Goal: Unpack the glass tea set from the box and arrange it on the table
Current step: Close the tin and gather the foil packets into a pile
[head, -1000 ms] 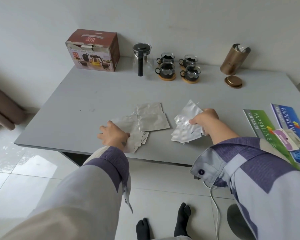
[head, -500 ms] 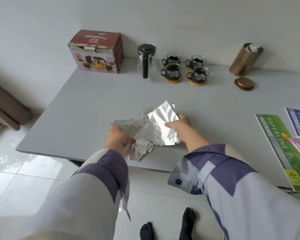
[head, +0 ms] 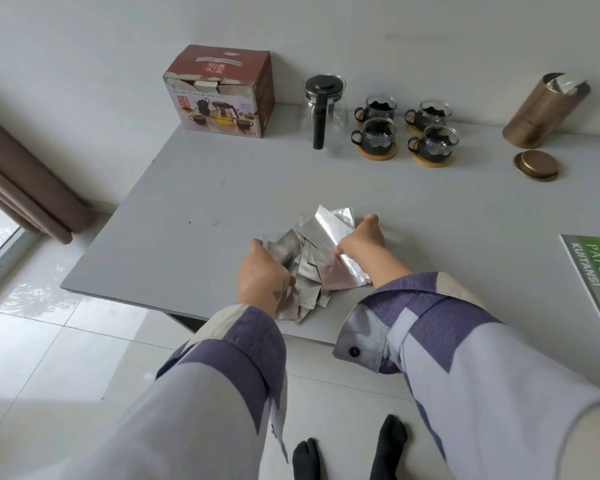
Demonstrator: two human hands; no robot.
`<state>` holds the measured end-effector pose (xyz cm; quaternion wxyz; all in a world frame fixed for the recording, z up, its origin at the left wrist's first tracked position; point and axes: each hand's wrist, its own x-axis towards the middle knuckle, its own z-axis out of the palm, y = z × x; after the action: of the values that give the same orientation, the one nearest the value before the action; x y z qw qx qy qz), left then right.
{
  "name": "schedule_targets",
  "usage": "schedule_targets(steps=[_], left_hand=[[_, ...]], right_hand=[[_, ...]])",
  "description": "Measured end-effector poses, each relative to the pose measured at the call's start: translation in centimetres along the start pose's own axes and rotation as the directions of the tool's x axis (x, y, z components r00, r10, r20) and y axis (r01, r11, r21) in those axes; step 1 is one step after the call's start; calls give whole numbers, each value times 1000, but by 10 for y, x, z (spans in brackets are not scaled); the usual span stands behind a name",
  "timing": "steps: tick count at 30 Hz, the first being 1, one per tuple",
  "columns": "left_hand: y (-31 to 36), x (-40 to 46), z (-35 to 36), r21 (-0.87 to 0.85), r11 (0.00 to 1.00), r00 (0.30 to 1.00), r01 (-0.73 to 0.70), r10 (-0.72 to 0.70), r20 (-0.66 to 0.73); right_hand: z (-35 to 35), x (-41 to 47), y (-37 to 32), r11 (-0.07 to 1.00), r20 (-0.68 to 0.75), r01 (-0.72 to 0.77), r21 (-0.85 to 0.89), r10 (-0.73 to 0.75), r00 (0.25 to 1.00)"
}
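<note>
Both hands work a heap of silver foil sachets at the near edge of the grey table. The left hand is curled with its fingers pinching into the left side of the heap; the right hand grips the larger sheets on top, thumb and fingers closed on them.

The task's things stand well apart at the far edge: the glass teapot with its black lid, four glass cups on wooden coasters, and the torn box to the teapot's left.

The likeliest slip is here at the front: several sachets already lie close to the table's near rim, and the foil looks slick, so a loose squeeze or a sweep toward the body could send some to the tiled floor. A hasty reach toward the far side could also knock the gold canister or its lid.

Open room is generous: the tabletop between the heap and the tea set is bare, and so is the left half. On the right, a green receipt book narrows the space.
</note>
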<state>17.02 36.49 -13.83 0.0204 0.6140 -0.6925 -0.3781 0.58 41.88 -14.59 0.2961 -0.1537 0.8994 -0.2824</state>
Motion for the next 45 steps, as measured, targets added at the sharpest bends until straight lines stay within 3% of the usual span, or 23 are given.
schedule_targets(steps=[4, 12, 24, 34, 45], left_hand=[[3, -1, 0, 33, 999, 1000, -23, 23, 4], [3, -6, -7, -90, 996, 999, -27, 30, 35], [89, -43, 7, -292, 922, 955, -252, 286, 79], [203, -130, 105, -305, 836, 807, -457, 534, 252], [289, -304, 279, -250, 723, 610, -644, 683, 402]], right_hand=[[-12, -4, 6, 996, 33, 61, -66, -59, 998], [-41, -20, 46, 926, 49, -98, 364, 86, 995], [-140, -50, 84, 888, -309, 49, 458, 107, 945], [-266, -96, 197, 829, -515, 43, 557, 304, 801], [-385, -172, 386, 761, -579, -29, 648, 517, 630]])
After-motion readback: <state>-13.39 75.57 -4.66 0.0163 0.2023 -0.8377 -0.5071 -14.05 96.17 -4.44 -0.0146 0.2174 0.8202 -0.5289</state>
